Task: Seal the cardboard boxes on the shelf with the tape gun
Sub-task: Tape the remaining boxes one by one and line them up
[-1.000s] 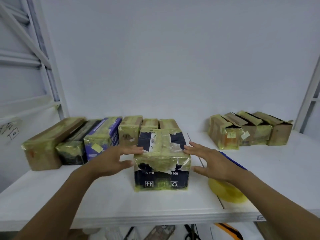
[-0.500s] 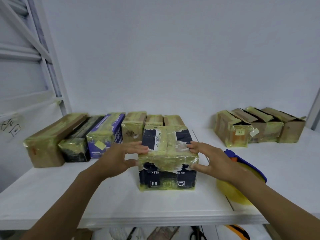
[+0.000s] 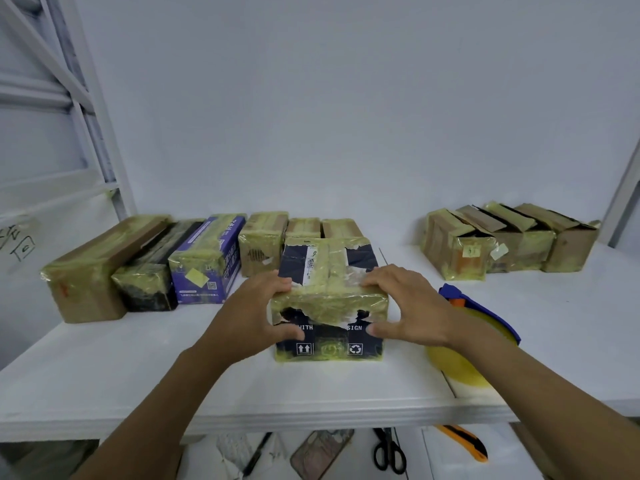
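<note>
A dark blue cardboard box [image 3: 329,299] wrapped in yellowish tape stands near the front of the white shelf [image 3: 138,368]. My left hand [image 3: 252,317] grips its left front corner, fingers on top and thumb on the front face. My right hand [image 3: 408,306] grips the right front corner the same way. The tape gun [image 3: 474,327], blue with a big yellow tape roll, lies on the shelf just right of the box, partly behind my right wrist.
A row of taped boxes [image 3: 145,265] lines the back left. Several brown boxes with open flaps [image 3: 505,240] stand at the back right. Below the shelf edge lie scissors [image 3: 388,452] and an orange utility knife [image 3: 464,441]. A white rack post [image 3: 90,109] rises at left.
Both hands went from hovering at the box's sides to clamping its front corners, thumbs now on the front face. The view has shifted a little to the left.
</note>
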